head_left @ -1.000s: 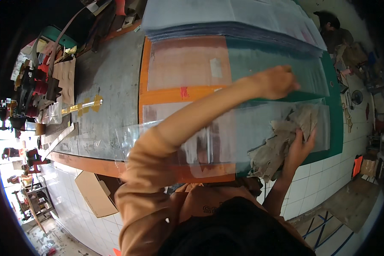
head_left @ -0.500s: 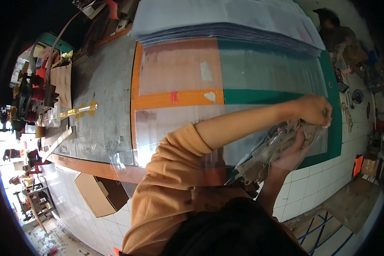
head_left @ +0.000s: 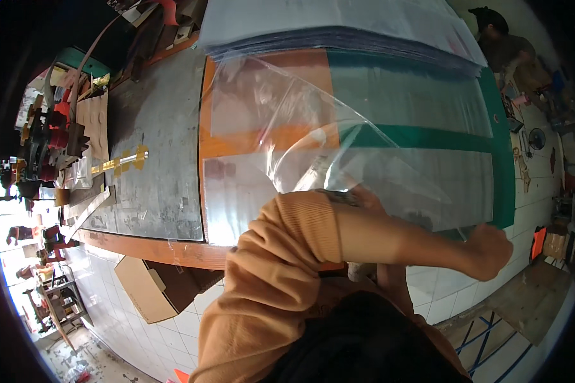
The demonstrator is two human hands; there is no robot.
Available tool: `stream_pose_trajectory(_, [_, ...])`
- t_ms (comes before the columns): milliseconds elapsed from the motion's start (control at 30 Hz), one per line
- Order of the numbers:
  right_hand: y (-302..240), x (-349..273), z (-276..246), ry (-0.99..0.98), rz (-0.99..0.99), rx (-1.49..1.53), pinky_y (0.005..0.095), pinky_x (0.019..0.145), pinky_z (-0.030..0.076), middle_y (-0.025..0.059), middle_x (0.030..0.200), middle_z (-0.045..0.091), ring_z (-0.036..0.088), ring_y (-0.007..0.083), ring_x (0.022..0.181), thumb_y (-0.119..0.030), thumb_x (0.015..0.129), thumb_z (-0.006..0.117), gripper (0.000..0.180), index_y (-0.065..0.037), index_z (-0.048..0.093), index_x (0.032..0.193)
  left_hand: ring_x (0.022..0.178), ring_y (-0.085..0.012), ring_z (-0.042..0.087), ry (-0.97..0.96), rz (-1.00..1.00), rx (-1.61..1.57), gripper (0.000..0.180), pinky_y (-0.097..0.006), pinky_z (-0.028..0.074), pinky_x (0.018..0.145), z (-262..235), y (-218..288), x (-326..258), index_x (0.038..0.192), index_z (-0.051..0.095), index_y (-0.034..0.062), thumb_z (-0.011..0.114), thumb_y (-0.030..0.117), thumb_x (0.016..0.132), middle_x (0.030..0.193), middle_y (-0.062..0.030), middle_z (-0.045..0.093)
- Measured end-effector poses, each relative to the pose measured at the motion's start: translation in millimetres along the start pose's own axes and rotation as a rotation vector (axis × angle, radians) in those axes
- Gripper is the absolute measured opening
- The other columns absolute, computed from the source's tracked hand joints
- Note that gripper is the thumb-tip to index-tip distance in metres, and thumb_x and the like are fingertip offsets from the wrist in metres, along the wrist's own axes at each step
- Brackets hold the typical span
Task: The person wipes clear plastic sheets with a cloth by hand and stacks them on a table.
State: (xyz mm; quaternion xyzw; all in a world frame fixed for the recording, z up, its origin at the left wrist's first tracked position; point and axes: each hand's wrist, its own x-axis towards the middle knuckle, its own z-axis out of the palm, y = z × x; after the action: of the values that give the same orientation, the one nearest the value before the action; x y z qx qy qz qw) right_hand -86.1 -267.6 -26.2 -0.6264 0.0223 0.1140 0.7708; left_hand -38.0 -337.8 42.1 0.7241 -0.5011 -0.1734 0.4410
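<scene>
My left arm, in an orange sleeve, crosses in front of me to the right. At its end my left hand is closed beyond the table's near right edge, apparently on clear plastic film. That film, thin and shiny, billows over the table in front of my arms. My right hand shows only in part above my left forearm, fingers bent. Below the forearm a bit of crumpled grey cloth appears beside my right wrist; the rest of it is hidden.
Flat clear sheets lie on the orange and green tabletop. A thick stack of sheets stands at the far side. Left is a grey board, with an open cardboard box below. Another person is at far right.
My left hand has moved down and toward me. My right hand and the grey cloth have shifted left behind my left forearm. The clear film has swung forward over the table.
</scene>
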Motion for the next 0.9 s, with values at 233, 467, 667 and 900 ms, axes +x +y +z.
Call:
stream_pose_trajectory(233, [-19,13,-8,-0.233,-0.033,0.059,0.0343,0.080,0.042,0.0141,0.101,0.054,0.054,0.0263,0.090,-0.007,0.072,0.062,0.039,0.002,0.050,0.108,0.089,-0.0335,0.060,0.181,-0.215,0.180,0.041,-0.043,0.048,0.075,-120,-67,16,0.090,0.063,0.0013,0.047,0.039,0.086,0.091,-0.0167,0.063])
stream_pose_trajectory(467, [-32,28,-32,0.170,-0.358,-0.993,0.0350,0.086,0.042,0.0173,0.114,0.049,0.050,0.0316,0.098,-0.006,0.067,0.066,0.045,0.005,0.050,0.107,0.095,-0.0316,0.054,0.412,-0.438,0.446,0.038,-0.041,0.041,0.084,-162,-82,-211,0.110,0.051,0.0037,0.053,0.031,0.085,0.102,-0.0141,0.057])
stream_pose_trajectory(667, [-31,30,3,0.336,-0.457,-1.510,0.0361,0.076,0.044,0.0136,0.115,0.048,0.049,0.0296,0.092,-0.006,0.065,0.065,0.043,0.002,0.053,0.105,0.130,-0.0238,0.027,0.243,-0.837,0.857,0.062,-0.047,0.020,0.104,-75,-41,-309,0.132,0.033,0.0013,0.047,0.039,0.085,0.141,-0.0128,0.027])
stream_pose_trajectory(900, [-32,25,34,-0.316,-0.663,-1.222,0.0352,0.074,0.046,0.0077,0.119,0.053,0.051,0.0288,0.084,0.001,0.061,0.058,0.041,-0.003,0.060,0.102,0.128,-0.0197,0.032,0.173,-0.736,0.771,0.058,-0.046,0.022,0.103,-83,-48,-311,0.132,0.038,0.0120,0.047,0.042,0.084,0.140,-0.0064,0.031])
